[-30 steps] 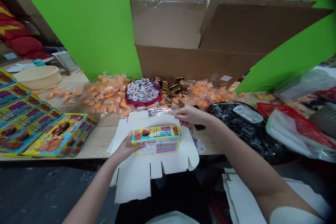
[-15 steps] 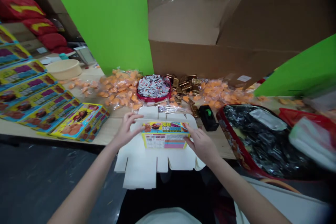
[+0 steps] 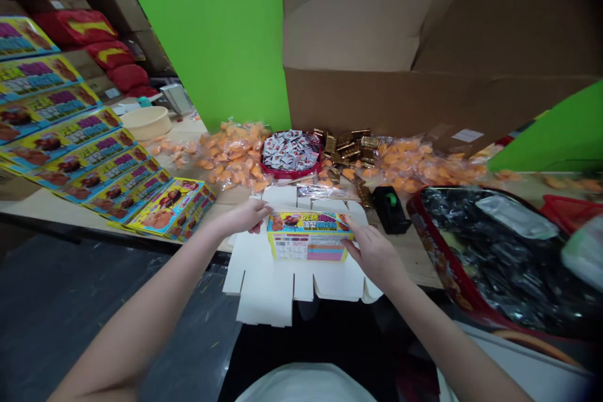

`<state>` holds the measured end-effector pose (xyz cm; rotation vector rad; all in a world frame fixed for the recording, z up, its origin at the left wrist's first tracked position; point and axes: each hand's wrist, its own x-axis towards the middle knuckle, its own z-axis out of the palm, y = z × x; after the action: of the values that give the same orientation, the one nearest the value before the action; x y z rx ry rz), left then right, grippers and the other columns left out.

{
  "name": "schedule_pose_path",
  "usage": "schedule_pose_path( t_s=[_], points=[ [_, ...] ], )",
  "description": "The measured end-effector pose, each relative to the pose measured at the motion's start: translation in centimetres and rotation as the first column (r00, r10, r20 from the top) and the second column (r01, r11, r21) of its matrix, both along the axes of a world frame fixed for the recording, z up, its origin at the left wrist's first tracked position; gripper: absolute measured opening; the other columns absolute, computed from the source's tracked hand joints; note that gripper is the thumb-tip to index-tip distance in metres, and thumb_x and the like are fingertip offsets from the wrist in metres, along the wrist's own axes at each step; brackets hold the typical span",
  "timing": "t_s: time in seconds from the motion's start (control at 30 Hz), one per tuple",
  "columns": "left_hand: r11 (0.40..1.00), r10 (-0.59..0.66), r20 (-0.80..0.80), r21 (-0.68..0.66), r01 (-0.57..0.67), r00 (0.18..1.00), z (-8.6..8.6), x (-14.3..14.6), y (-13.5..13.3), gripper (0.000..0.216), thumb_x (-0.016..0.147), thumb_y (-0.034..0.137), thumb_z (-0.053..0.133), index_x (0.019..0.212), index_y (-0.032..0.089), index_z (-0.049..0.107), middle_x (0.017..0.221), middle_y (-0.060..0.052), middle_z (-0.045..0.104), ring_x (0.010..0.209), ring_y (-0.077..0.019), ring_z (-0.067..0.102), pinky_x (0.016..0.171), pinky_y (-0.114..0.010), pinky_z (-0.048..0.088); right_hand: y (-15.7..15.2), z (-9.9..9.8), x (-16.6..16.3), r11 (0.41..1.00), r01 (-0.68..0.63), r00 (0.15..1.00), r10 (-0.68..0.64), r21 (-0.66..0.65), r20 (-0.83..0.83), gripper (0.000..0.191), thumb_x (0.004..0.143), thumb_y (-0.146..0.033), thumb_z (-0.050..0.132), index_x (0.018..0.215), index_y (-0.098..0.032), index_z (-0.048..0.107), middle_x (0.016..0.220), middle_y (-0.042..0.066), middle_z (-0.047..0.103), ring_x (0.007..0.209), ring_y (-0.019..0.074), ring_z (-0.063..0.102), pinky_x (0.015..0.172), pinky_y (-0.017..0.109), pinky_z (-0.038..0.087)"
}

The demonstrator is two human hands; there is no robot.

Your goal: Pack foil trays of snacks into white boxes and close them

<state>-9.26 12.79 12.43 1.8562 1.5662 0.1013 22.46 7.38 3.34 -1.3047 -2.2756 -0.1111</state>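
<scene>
- While the small printed box rests on the flat white carton blank at the table edge, my left hand grips its left end.
- My right hand clamps its right end.
- Beyond the box sits a red tray of sachets.

Print on yellow box too blurred to read.

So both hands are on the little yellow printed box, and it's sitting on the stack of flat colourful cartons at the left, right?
Not quite. In the head view the left hand and right hand do flank the yellow printed box, but it sits on the flat white die-cut cardboard, not on the colourful cartons.
</scene>
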Motion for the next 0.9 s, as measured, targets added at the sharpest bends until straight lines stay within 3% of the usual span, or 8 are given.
schedule_pose_path(
  t_s=[0.13,0.27,0.43,0.53,0.67,0.73,0.8,0.9],
  points=[
    [0.999,-0.035,-0.019,-0.017,0.035,0.999,0.8,0.2,0.6,0.03,0.086,0.042,0.043,0.081,0.02,0.064,0.053,0.0,0.057,0.048,-0.0163,0.053,0.05,-0.026,0.04,0.1,0.1,-0.3,1.0,0.0,1.0,-0.001,-0.016,-0.01,0.048,0.097,-0.033,0.041,0.142,-0.016,0.04,0.101,0.013,0.069,0.088,0.0271,0.062,0.082,0.043,0.052],
    [0.967,-0.072,-0.094,0.239,0.092,0.993,-1.5,0.6,-2.8,0.056,0.086,0.047,0.051,0.136,0.02,0.046,0.097,-0.01,0.068,0.086,-0.025,0.064,0.074,-0.033,0.048,0.0,-0.5,0.0,1.0,0.018,0.999,-0.018,-0.012,-0.05,0.048,0.097,-0.034,0.043,0.141,-0.018,0.041,0.1,0.012,0.069,0.088,0.0263,0.062,0.084,0.043,0.051],
    [0.722,-0.165,-0.34,0.598,0.348,0.926,-4.4,0.1,-8.6,0.068,0.083,0.048,0.061,0.143,0.033,0.036,0.152,-0.017,0.027,0.137,-0.04,0.031,0.102,-0.055,0.038,0.2,-2.6,1.9,0.994,-0.099,0.991,0.102,0.038,-0.089,0.041,0.095,-0.027,0.048,0.136,-0.023,0.05,0.1,0.008,0.069,0.093,0.0223,0.062,0.088,0.039,0.052],
    [0.669,-0.237,-0.362,0.612,0.422,0.902,-3.8,2.0,-9.4,0.064,0.079,0.056,0.061,0.134,0.026,0.046,0.157,-0.017,0.017,0.14,-0.0422,0.024,0.105,-0.059,0.033,0.4,-3.5,2.4,0.99,-0.128,0.987,0.133,0.05,-0.095,0.039,0.094,-0.024,0.047,0.133,-0.028,0.052,0.107,0.007,0.067,0.104,0.0211,0.061,0.097,0.04,0.048],
    [0.755,-0.259,-0.379,0.495,0.431,0.888,-3.2,6.2,-8.1,0.058,0.085,0.036,0.058,0.139,0.026,0.04,0.133,-0.018,0.05,0.107,-0.0322,0.058,0.086,-0.047,0.05,0.5,-4.3,2.9,0.994,-0.074,0.959,0.049,-0.079,-0.28,0.045,0.091,-0.03,0.051,0.135,-0.022,0.049,0.127,0.011,0.058,0.122,0.0246,0.051,0.105,0.046,0.041],
    [0.781,-0.264,-0.436,0.427,0.456,0.86,-3.3,7.2,-7.1,0.059,0.089,0.022,0.05,0.144,0.035,0.032,0.113,-0.013,0.058,0.088,-0.0271,0.062,0.075,-0.041,0.051,1.3,-4.6,4.5,0.958,0.123,0.837,-0.24,-0.258,-0.491,0.047,0.087,-0.033,0.054,0.131,-0.016,0.05,0.13,0.015,0.055,0.124,0.0263,0.049,0.106,0.047,0.038],
    [0.769,-0.311,-0.461,0.392,0.505,0.831,-3.2,7.1,-6.3,0.06,0.091,0.022,0.044,0.145,0.041,0.028,0.109,-0.011,0.057,0.086,-0.0265,0.06,0.073,-0.041,0.05,2.8,-4.7,7.0,0.814,0.322,0.555,-0.576,-0.484,-0.599,0.042,0.086,-0.032,0.055,0.123,-0.011,0.054,0.127,0.017,0.056,0.123,0.0276,0.048,0.106,0.047,0.037],
    [0.732,-0.353,-0.463,0.404,0.548,0.813,-3.0,6.6,-5.7,0.059,0.093,0.024,0.041,0.145,0.045,0.025,0.118,-0.011,0.054,0.094,-0.0271,0.058,0.078,-0.042,0.048,6.3,-4.8,11.0,0.626,0.36,0.257,-0.779,-0.691,-0.572,0.029,0.087,-0.033,0.057,0.105,-0.01,0.06,0.111,0.017,0.062,0.113,0.0289,0.054,0.095,0.046,0.044]
  ],
)
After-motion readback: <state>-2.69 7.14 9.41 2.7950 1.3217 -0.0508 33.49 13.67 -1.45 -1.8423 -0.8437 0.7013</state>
